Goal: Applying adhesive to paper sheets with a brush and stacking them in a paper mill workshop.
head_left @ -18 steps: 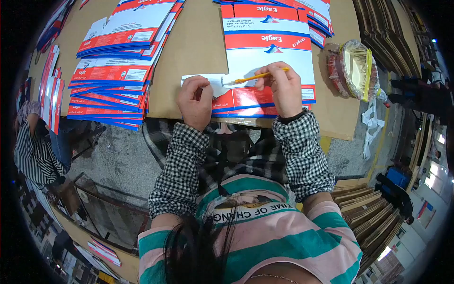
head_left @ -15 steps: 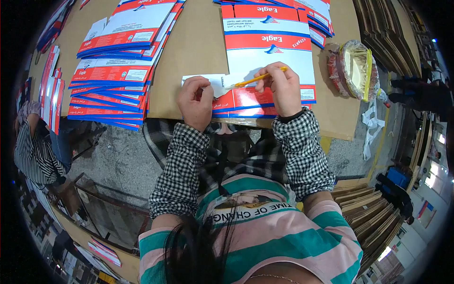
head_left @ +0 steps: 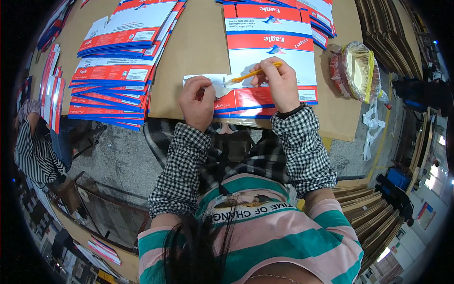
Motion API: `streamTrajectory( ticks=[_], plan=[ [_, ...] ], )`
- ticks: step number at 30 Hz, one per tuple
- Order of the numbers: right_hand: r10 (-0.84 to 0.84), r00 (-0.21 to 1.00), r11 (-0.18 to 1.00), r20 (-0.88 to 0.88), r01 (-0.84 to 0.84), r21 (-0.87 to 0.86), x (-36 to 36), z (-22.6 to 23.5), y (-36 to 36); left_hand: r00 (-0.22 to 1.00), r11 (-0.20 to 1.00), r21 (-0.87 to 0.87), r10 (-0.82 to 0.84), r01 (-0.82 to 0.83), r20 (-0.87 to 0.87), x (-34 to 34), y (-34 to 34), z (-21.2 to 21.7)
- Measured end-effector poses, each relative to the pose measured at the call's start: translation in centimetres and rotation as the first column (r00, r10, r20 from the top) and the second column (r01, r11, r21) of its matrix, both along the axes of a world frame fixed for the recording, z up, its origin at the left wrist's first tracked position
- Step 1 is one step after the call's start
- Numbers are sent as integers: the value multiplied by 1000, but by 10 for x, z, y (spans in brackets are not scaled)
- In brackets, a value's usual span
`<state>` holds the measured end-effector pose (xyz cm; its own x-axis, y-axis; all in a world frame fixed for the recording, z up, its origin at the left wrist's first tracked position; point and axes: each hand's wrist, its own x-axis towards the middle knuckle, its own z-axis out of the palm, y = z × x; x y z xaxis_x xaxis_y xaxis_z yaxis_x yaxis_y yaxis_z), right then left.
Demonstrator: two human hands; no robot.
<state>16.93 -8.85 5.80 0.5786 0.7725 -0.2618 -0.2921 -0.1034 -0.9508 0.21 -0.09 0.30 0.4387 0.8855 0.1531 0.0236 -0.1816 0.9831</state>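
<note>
A flat red, white and blue printed carton (head_left: 279, 61) lies in front of me on top of others like it. My left hand (head_left: 197, 103) has its fingers curled closed at the white flap (head_left: 218, 81) on the carton's left side, seemingly pinching its edge. Between the fingers of my right hand (head_left: 280, 85) is a slim yellow-handled brush (head_left: 253, 75), slanting down to the left. The pale bristles touch or hover just above the carton beside the flap; which, I cannot tell.
Stacks of printed cartons (head_left: 111, 78) fill the table's left part. At right stands a plastic-wrapped tub (head_left: 357, 71) of whitish paste, a yellow strip across it. Brown cardboard (head_left: 194, 52) covers the tabletop. Another person in a striped top (head_left: 35, 151) is at far left.
My right hand has shifted slightly up and left, and the brush now slants more steeply. The left hand stays at the flap.
</note>
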Motion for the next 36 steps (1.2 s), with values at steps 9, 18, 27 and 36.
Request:
streamTrajectory(
  ticks=[9,18,27,36],
  plan=[
    [4,995,999,97,0,-38,0,3,4,1000,1000,-18,-10,10,0,-1,0,-2],
    [64,980,998,186,-59,-32,1,5,4,1000,1000,11,12,-11,-29,-1,0,-2],
    [9,976,999,216,-18,37,0,5,3,1000,1000,-15,-13,12,-21,-1,1,-4],
    [-36,986,996,166,22,85,-5,-1,-4,995,995,101,-9,19,-103,1,2,-3]
  ],
)
